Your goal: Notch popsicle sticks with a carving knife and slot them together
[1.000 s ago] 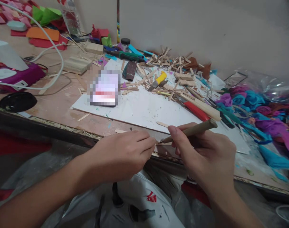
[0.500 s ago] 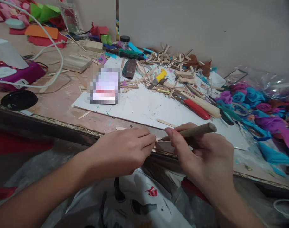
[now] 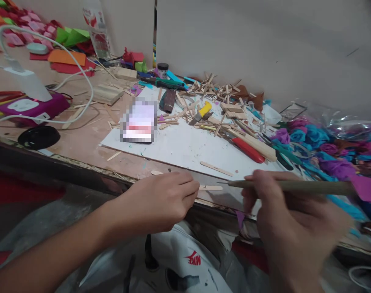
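At the near edge of the desk (image 3: 81, 142), the left hand (image 3: 161, 201) rests with its fingers (image 3: 190, 191) pinched on the left end of a flat wooden craft stick (image 3: 210, 188), which lies along the desk's edge just in front of a white sheet (image 3: 185, 146). The right hand (image 3: 292, 228), blurred, is closed around a long wooden-handled tool (image 3: 295, 187) held nearly level, its thin tip pointing left and stopping just right of the stick, apart from it. Whether the tip touches the desk cannot be told. Another craft stick (image 3: 216, 168) lies loose on the white sheet a little farther back. Beyond it, toward the right, a red-handled tool (image 3: 248, 149) and a pale wooden handle (image 3: 258, 145) lie side by side. A yellow-handled cutter (image 3: 201, 112) sits in the middle of the sheet among a scatter of cut sticks (image 3: 216, 87) that piles up toward the far wall. On the right side, blue and purple paper flowers (image 3: 313, 138) are heaped near a clear plastic bag (image 3: 353, 122). On the left are a black round lid (image 3: 39, 137), a purple box (image 3: 33, 108) with a white cable (image 3: 88, 87), and, far back, sheets of coloured paper (image 3: 66, 57).
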Demonstrator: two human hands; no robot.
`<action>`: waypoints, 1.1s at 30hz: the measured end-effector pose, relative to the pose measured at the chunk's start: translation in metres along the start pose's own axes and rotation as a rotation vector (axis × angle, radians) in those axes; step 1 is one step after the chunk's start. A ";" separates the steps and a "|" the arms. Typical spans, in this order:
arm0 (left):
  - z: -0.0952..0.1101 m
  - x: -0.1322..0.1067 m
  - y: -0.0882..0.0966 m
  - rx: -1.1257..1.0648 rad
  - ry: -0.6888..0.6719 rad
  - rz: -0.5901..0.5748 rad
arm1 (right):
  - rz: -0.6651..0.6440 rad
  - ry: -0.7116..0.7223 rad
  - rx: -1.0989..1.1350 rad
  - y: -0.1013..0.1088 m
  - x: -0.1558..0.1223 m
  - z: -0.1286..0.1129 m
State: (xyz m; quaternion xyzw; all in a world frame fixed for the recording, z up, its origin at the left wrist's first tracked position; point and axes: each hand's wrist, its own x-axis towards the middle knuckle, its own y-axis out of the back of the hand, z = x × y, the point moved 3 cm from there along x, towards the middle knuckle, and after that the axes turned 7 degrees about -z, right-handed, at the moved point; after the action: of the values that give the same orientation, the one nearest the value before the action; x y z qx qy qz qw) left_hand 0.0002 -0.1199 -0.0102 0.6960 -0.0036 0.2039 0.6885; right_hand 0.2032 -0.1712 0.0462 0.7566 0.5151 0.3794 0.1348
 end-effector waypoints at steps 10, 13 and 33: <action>0.001 -0.002 -0.004 -0.040 0.018 0.028 | -0.172 0.038 -0.031 -0.013 0.007 0.016; 0.001 -0.003 -0.004 -0.040 0.018 0.024 | -0.205 0.064 -0.038 -0.017 0.007 0.017; -0.006 0.005 0.004 -0.306 0.118 -0.002 | -0.145 0.111 -0.024 -0.009 0.015 0.010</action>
State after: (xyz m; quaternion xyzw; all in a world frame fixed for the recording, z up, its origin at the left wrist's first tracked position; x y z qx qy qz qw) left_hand 0.0018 -0.1133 -0.0048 0.5697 0.0065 0.2406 0.7858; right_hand 0.2070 -0.1522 0.0412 0.6936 0.5705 0.4161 0.1422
